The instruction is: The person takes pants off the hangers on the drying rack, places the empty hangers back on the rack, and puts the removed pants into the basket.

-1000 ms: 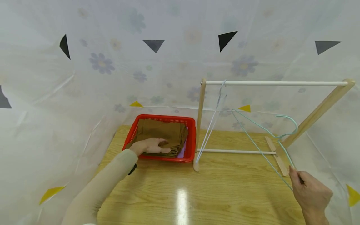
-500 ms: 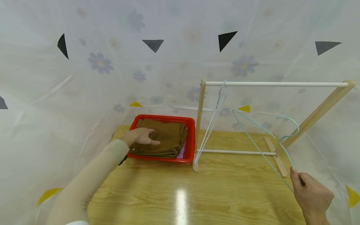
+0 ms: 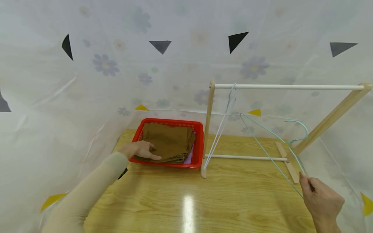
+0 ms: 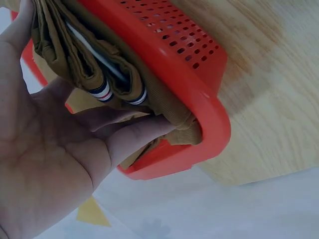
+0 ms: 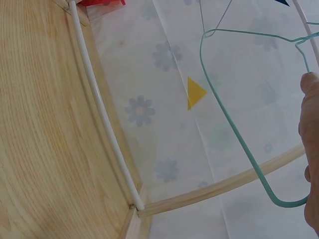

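My left hand (image 3: 141, 149) is at the left end of a stack of folded brown garments (image 3: 169, 139). In the left wrist view its fingers (image 4: 142, 134) are spread along the folded edges, some tips tucked beneath the cloth, beside striped trim. The stack lies in a red plastic basket (image 3: 198, 142). At the far right my right hand (image 3: 323, 197) grips one end of a mint-green clothes hanger (image 3: 263, 149), whose hook stands up to the left of the rack's right post. In the right wrist view only the hand's edge (image 5: 311, 139) shows beside the hanger.
A wooden clothes rack with a white rail (image 3: 291, 87) stands right of the basket. One pale hanger (image 3: 219, 129) hangs near its left post. Purple cloth (image 3: 189, 156) shows under the brown stack. Beneath everything is a wooden table (image 3: 163, 197), with flowered sheeting (image 3: 175, 64) around it.
My left hand has moved left from the middle of the brown stack, rising a little and then lowering at its left end. The right hand and the green hanger stay almost still.
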`<control>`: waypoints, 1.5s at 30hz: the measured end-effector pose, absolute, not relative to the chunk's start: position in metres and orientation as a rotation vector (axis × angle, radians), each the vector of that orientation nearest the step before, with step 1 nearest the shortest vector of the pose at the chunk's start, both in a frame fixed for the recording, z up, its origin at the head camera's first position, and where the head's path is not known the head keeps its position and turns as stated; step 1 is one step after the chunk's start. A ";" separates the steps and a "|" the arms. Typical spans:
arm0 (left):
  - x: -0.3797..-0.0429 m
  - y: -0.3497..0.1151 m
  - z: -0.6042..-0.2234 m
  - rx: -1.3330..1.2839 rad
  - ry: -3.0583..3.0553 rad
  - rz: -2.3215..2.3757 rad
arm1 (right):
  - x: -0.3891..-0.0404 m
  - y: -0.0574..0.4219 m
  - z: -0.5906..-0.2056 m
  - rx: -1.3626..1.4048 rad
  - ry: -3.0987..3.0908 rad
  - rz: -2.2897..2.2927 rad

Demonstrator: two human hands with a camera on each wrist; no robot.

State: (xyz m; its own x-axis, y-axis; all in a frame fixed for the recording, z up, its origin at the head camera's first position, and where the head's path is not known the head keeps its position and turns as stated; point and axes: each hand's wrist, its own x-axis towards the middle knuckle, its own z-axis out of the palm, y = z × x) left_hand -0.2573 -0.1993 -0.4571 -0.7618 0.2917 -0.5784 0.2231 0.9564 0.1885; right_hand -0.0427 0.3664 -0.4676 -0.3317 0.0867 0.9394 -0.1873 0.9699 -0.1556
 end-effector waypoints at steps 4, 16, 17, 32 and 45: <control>-0.257 -0.198 -0.462 0.351 2.466 0.161 | -0.043 0.363 -0.465 0.083 -1.890 0.288; -0.266 -0.195 -0.483 0.296 2.451 0.183 | -0.045 0.365 -0.468 0.082 -1.900 0.282; -0.267 -0.195 -0.485 0.296 2.454 0.185 | -0.045 0.366 -0.468 0.081 -1.903 0.280; -0.267 -0.189 -0.495 0.295 2.490 0.218 | -0.045 0.371 -0.473 0.083 -1.906 0.259; -0.275 -0.181 -0.465 0.308 2.464 0.242 | -0.042 0.373 -0.471 0.075 -1.906 0.247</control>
State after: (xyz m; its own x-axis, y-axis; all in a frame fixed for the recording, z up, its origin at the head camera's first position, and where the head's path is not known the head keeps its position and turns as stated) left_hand -0.2754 -0.1806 -0.4648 -0.7707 0.2779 -0.5734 0.1612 0.9556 0.2466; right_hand -0.0421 0.3726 -0.4705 -0.3436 0.0688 0.9366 -0.1723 0.9758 -0.1349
